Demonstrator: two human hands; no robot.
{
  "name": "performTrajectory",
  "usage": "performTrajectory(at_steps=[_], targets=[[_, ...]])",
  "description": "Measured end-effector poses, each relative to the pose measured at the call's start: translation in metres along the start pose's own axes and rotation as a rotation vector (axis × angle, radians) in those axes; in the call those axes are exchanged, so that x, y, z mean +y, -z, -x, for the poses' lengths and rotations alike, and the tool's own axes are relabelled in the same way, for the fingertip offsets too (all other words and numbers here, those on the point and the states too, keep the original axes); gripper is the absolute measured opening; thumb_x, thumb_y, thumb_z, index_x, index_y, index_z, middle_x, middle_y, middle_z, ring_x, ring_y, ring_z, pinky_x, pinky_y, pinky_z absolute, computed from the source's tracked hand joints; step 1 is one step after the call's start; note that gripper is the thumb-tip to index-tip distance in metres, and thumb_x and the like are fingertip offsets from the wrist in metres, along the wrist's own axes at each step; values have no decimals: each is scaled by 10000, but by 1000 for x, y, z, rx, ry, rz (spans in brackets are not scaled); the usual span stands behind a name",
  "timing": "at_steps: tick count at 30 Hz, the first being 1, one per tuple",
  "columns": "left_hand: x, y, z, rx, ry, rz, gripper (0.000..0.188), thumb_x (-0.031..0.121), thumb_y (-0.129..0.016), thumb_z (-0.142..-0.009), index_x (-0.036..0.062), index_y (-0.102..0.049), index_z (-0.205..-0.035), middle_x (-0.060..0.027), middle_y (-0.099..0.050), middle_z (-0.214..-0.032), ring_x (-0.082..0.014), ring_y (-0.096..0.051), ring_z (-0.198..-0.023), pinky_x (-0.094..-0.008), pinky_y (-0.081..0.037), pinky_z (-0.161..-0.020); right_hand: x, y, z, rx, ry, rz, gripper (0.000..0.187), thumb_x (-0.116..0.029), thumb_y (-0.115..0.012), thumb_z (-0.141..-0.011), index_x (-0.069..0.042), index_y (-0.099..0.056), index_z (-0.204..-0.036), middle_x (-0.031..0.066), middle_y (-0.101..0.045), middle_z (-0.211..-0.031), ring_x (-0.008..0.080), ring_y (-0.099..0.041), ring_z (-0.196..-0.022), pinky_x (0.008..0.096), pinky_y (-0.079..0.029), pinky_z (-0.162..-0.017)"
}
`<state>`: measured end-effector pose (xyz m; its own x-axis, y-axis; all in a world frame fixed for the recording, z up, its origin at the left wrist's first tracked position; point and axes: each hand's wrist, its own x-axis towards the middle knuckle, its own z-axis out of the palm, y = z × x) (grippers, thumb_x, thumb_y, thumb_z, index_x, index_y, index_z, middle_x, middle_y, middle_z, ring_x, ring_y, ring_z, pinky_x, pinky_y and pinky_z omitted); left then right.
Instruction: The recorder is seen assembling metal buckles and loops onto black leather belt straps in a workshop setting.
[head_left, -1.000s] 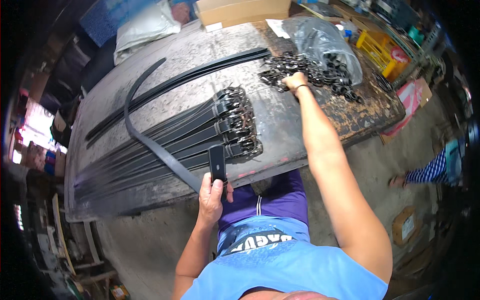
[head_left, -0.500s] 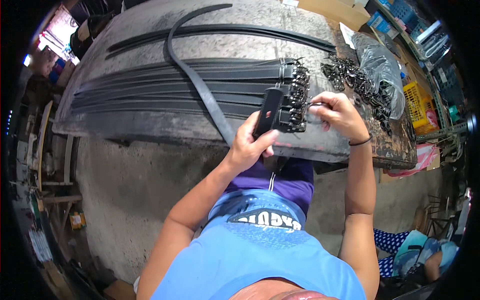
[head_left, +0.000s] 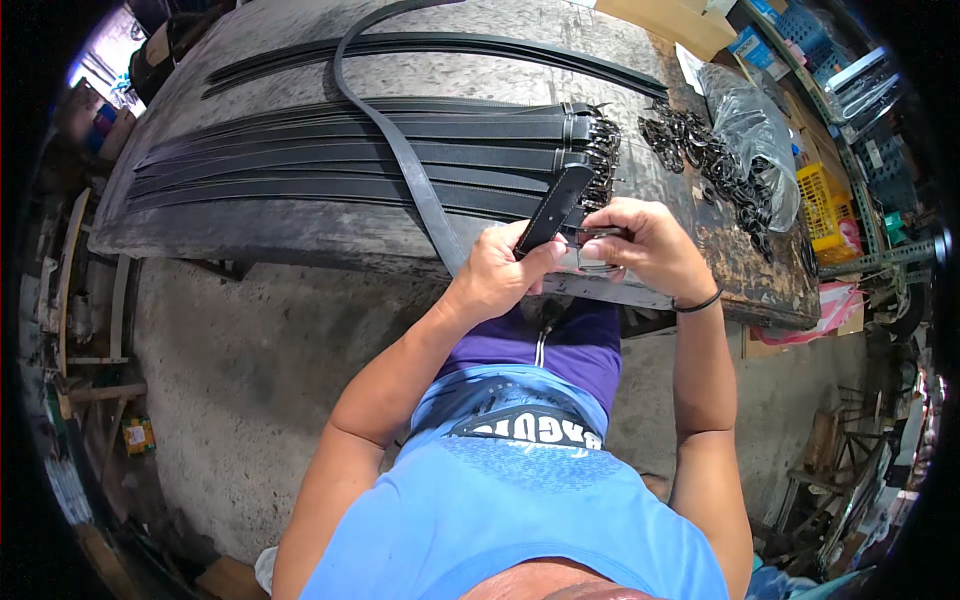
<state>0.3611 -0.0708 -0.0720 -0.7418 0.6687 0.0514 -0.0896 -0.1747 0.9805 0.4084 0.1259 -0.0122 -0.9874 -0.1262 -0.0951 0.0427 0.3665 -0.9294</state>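
Between the thumb and fingers of my left hand (head_left: 497,272) is the folded end of a black leather belt (head_left: 556,205), with pale stitching along its edge. A long plain strap (head_left: 408,160) curves across the table down to that hand; it looks like the same belt. My right hand (head_left: 652,252) pinches a dark metal buckle (head_left: 597,247) against the folded end, and its fingers hide part of it. Just beyond my hands lies a row of stitched black belts (head_left: 370,155), their buckles (head_left: 603,150) gathered at the right.
More black straps (head_left: 440,47) lie across the far side of the worn table (head_left: 270,225). At the right are a heap of loose buckles (head_left: 685,140) and a clear plastic bag (head_left: 748,125). Beyond the table's right edge stand a yellow crate (head_left: 825,205) and shelving.
My right hand has come left and down, bringing the buckle to the folded belt end. The belt end has tilted to the right in my left hand. The person at the lower right has mostly left view.
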Motion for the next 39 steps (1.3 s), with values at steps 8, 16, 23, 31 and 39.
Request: performTrajectory(at_steps=[8,16,23,31,39], targets=[[-5,-3,-2,-37,68,-78,181,190,-553,-914,42,-559,-1018,-40,-580,-736,-70,-527,-538,-201,-416,-467,17,-1,10,126,238,306,143,-75,-675,-770,11,-649,-881,60,-597,-771,107,-598,-706,250,-475,-568],[-11,7,2,-141,12,116,235,178,-408,-959,31,-458,-1135,-90,-600,-955,-140,-612,-761,-267,-512,-616,17,11,-3,82,30,-98,137,-92,-601,-862,-18,-599,-977,-14,-577,-753,42,-561,-606,179,-439,-469],[-10,-8,3,-344,0,-126,217,176,-429,-932,24,-506,-1067,-53,-630,-814,-100,-585,-669,-255,-496,-617,30,5,7,-179,193,-55,164,12,-534,-737,20,-580,-894,24,-575,-769,71,-547,-615,197,-423,-505],[-6,4,19,-279,-71,-199,328,173,-445,-911,59,-490,-1215,-61,-615,-674,-136,-588,-555,-275,-485,-546,16,0,9,-200,-11,-467,166,-148,-538,-891,-9,-480,-958,69,-560,-779,106,-528,-507,207,-418,-359],[-1,7,24,-267,-147,-166,394,124,-428,-855,86,-498,-1241,-59,-617,-624,-148,-603,-542,-274,-492,-534,30,8,11,-55,39,-515,188,-116,-578,-861,35,-527,-961,108,-607,-836,129,-571,-569,238,-479,-445]])
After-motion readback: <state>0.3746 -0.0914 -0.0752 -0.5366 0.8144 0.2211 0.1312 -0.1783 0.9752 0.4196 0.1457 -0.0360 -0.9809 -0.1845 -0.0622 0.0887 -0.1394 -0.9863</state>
